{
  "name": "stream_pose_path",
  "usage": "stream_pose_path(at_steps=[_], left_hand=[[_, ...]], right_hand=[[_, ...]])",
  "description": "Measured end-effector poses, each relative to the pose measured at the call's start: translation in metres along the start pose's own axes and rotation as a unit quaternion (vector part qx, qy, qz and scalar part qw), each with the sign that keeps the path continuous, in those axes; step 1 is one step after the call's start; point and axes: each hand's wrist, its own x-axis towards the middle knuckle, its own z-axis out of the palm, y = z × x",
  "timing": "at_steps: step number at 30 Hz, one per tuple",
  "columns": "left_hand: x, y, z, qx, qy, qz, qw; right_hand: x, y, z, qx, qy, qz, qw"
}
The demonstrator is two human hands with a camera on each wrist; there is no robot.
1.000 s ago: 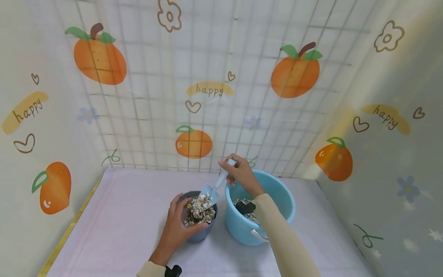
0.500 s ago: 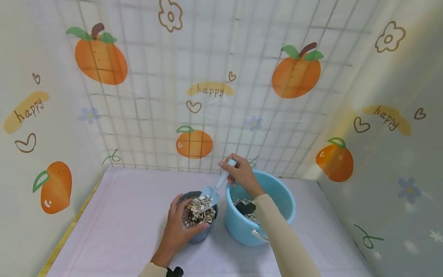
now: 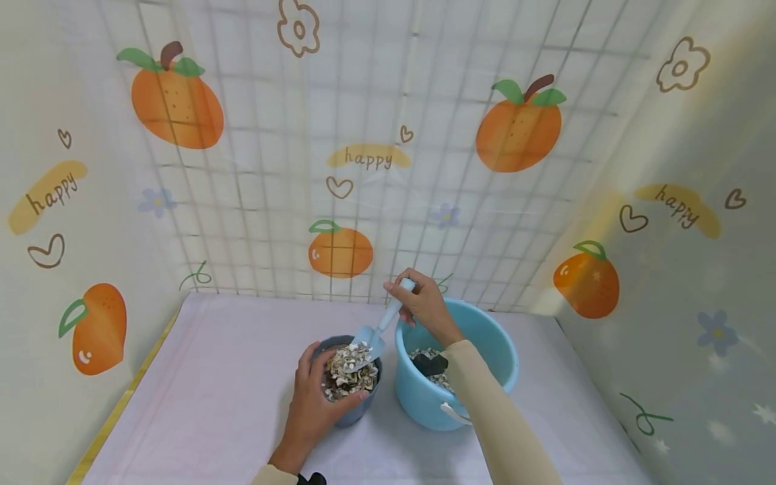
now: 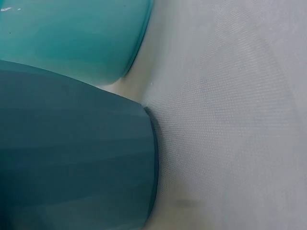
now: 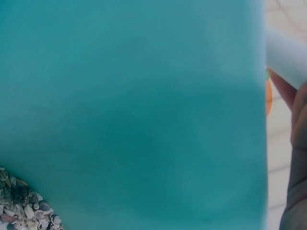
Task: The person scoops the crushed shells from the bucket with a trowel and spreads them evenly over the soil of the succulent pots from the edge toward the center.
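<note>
A dark blue-grey flower pot (image 3: 351,416) holds a mound of small shell fragments (image 3: 347,378). My left hand (image 3: 312,401) grips it at the rim, thumb on the near side and fingers around the left. In the left wrist view only the pot's side wall (image 4: 76,153) appears; the hand is out of sight there. My right hand (image 3: 427,306) pinches the handle of a light blue hand trowel (image 3: 391,312), whose blade tilts down onto the shells. The right wrist view catches part of the trowel handle (image 5: 288,56) and of my right hand (image 5: 298,158).
A light blue bucket (image 3: 430,407) with a white handle (image 3: 455,412) stands right of the pot, under my right forearm. More shell fragments (image 5: 29,206) lie inside it. Fruit-printed cloth (image 3: 370,202) hangs behind the white tabletop (image 3: 230,377) and at both sides.
My left hand and wrist have shifted slightly to the right on the pot. The shell mound under the trowel blade looks a little rearranged. My right hand has hardly moved.
</note>
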Motion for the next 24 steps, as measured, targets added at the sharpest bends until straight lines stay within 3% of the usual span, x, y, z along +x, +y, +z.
stream_pose_path(at_steps=[18,24], left_hand=[[-0.003,0.003,0.005,0.015,0.019,-0.008,0.9997],[0.004,0.000,-0.009,-0.005,-0.034,-0.016,0.9993]], right_hand=[[-0.002,-0.003,-0.001,-0.003,0.005,0.000,1.000],[-0.002,-0.002,-0.001,-0.005,0.004,-0.001,1.000]])
